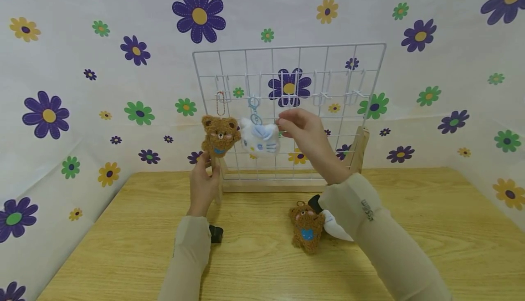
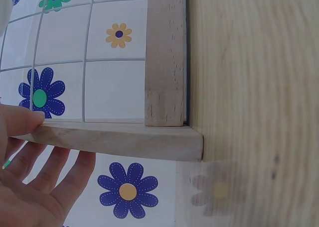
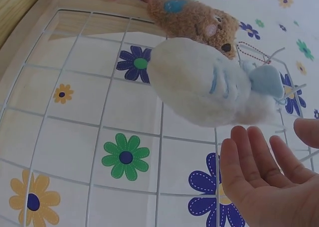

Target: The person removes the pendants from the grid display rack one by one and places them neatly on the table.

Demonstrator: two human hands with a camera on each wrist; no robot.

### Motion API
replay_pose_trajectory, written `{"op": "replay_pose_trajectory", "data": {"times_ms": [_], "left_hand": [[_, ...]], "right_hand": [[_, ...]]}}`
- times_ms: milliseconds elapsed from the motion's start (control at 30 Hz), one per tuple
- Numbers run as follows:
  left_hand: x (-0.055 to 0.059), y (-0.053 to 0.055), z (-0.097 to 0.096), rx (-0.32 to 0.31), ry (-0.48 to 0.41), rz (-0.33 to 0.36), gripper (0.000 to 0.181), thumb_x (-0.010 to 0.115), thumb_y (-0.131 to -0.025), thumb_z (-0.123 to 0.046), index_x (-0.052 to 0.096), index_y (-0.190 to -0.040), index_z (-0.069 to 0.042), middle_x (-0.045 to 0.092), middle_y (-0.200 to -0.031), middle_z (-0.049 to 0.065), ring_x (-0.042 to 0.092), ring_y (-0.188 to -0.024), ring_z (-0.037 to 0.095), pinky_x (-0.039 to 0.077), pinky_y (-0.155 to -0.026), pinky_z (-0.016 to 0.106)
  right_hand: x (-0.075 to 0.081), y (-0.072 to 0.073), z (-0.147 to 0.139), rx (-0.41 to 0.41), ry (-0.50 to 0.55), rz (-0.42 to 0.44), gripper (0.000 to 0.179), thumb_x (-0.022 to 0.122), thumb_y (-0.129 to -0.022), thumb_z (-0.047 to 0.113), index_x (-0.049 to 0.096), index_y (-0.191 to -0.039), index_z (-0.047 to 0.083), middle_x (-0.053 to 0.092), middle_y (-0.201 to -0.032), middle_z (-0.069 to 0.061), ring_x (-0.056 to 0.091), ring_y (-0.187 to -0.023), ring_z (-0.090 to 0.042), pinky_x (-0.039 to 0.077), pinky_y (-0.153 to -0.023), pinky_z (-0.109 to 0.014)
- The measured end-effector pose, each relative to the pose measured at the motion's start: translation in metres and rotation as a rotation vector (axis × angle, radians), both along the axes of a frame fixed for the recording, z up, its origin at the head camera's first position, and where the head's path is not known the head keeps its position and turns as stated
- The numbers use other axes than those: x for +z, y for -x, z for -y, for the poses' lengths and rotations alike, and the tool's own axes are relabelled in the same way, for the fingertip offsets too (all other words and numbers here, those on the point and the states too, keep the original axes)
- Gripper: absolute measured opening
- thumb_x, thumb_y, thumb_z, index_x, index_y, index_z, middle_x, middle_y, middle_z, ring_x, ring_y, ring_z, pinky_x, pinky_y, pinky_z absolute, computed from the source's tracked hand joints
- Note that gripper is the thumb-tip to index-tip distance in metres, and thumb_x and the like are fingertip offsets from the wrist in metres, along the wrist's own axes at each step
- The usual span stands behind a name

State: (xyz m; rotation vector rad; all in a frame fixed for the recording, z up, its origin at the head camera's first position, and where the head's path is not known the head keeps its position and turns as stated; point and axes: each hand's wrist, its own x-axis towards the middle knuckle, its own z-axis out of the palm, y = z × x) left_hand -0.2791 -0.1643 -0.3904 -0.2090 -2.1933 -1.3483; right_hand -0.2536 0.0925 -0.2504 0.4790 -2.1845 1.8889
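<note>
My left hand [image 1: 203, 183] grips the wooden side post [image 2: 119, 140] of a white wire grid rack [image 1: 287, 109], thumb on one face and fingers on the other. Above it a brown bear plush keychain [image 1: 220, 137] hangs by a beaded chain from a hook. Beside the bear, a white cat plush keychain [image 1: 258, 140] with a light blue bow hangs from a blue clasp. My right hand [image 1: 305, 135] is just right of the cat plush. In the right wrist view its fingers [image 3: 256, 160] are extended near the plush's bow end, holding nothing.
Another brown bear plush [image 1: 307, 230] lies on the wooden table [image 1: 254, 255], next to a white object [image 1: 336, 227] partly hidden by my right sleeve. Several white hooks [image 1: 324, 94] stick out of the grid. Flower-print cloth [image 1: 135, 78] surrounds the table.
</note>
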Motion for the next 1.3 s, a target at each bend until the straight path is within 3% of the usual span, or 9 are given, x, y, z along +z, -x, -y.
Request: {"op": "replay_pose_trajectory", "data": {"times_ms": [333,867,1300], "left_hand": [[0.000,0.000,0.000,0.006,0.002,-0.010,0.043,0.059,-0.097,0.008,0.052,-0.139,0.009,0.063,-0.123,0.029,0.062,-0.114,0.044,0.058,-0.083,0.056],[0.001,0.000,0.000,0.000,-0.004,-0.010,0.042,0.059,-0.097,0.008,0.052,-0.139,0.009,0.063,-0.122,0.029,0.063,-0.114,0.044,0.058,-0.083,0.056],[-0.001,0.000,0.000,0.006,0.008,-0.010,0.044,0.059,-0.097,0.008,0.050,-0.140,0.010,0.062,-0.123,0.029,0.062,-0.114,0.044,0.057,-0.084,0.057]], "right_hand": [[0.006,0.005,0.010,-0.019,-0.017,0.012,0.027,0.057,-0.104,0.007,0.059,-0.127,-0.007,0.067,-0.124,-0.017,0.064,-0.114,-0.026,0.054,-0.097,-0.034],[0.012,0.012,0.023,0.017,-0.010,0.009,0.028,0.055,-0.104,0.005,0.059,-0.128,-0.008,0.068,-0.121,-0.019,0.065,-0.110,-0.028,0.047,-0.105,-0.033],[0.019,0.018,0.030,0.017,-0.013,0.018,0.025,0.058,-0.103,0.005,0.063,-0.126,-0.004,0.070,-0.120,-0.016,0.065,-0.109,-0.023,0.053,-0.094,-0.030]]}}
